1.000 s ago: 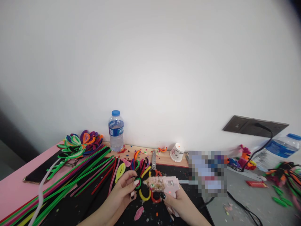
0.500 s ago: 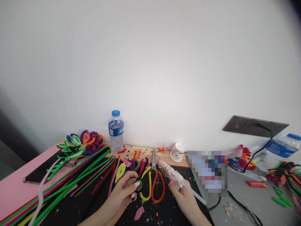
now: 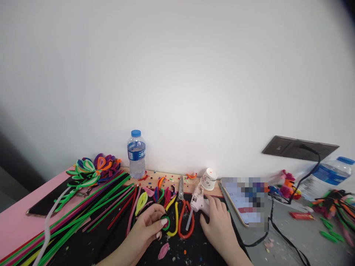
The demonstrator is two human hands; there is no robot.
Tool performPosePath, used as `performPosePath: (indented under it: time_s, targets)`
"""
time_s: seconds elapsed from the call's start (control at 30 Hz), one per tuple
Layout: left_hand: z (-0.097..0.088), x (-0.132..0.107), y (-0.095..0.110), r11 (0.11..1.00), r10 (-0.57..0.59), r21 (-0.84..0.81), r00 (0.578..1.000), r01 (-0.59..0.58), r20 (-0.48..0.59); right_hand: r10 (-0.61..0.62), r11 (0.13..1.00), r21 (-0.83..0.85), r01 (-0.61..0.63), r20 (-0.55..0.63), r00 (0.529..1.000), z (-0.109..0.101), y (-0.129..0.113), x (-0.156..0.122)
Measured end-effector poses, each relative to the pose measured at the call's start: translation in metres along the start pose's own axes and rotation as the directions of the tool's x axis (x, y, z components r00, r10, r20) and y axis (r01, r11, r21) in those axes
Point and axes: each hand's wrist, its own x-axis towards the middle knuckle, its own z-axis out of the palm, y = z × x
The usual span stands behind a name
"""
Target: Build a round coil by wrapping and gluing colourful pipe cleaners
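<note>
My left hand (image 3: pixel 146 225) is closed in a pinch on a small green, black and pink coil of pipe cleaner (image 3: pixel 165 222), held just above the black mat (image 3: pixel 111 240). My right hand (image 3: pixel 219 223) rests with curled fingers on the handle of a pink glue gun (image 3: pixel 198 201), which lies on the mat with its nozzle toward the back and a clear glue stick poking out toward me. Orange-handled scissors (image 3: pixel 183 214) lie between the two hands, next to a bent yellow pipe cleaner (image 3: pixel 175 221).
Long green, red and pink pipe cleaners (image 3: pixel 91 210) fan out at left beside folded loops (image 3: pixel 94 168). A water bottle (image 3: pixel 136 153), a tipped paper cup (image 3: pixel 208 179), a phone (image 3: pixel 245 201), a black cable (image 3: pixel 274 232) and a second bottle (image 3: pixel 324 177) stand along the wall.
My right hand swung the glue gun away from the coil, to the right and back, and laid it on the mat by the paper cup. My left hand kept the coil nearly still.
</note>
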Motion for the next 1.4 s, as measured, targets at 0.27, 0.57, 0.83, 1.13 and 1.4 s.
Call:
performPosePath:
  time_s: [0.27,0.57,0.83,1.13,1.4]
  targets:
    - [0.000,0.000,-0.004,0.977,0.032,0.203,0.989,-0.061,0.143,-0.367,0.849,0.367,0.381,-0.109,0.924,-0.015,-0.010,-0.011]
    - [-0.003,-0.005,-0.011,0.953,-0.009,0.296,0.967,-0.070,0.256,-0.412,0.635,0.652,0.415,-0.168,0.895,-0.018,-0.032,-0.021]
    - [0.004,-0.007,-0.006,0.952,-0.048,0.305,0.967,-0.031,0.249,-0.249,0.625,0.764,0.158,0.004,0.968,-0.014,-0.040,-0.023]
    - [-0.003,-0.002,-0.012,0.954,0.007,0.288,0.970,-0.079,0.245,-0.156,0.619,0.782,0.070,0.035,0.987,-0.009,-0.038,-0.024]
    - [0.000,0.000,-0.004,0.953,0.039,0.292,0.986,-0.086,0.163,-0.261,0.587,0.756,0.290,-0.162,0.952,-0.009,-0.040,-0.021]
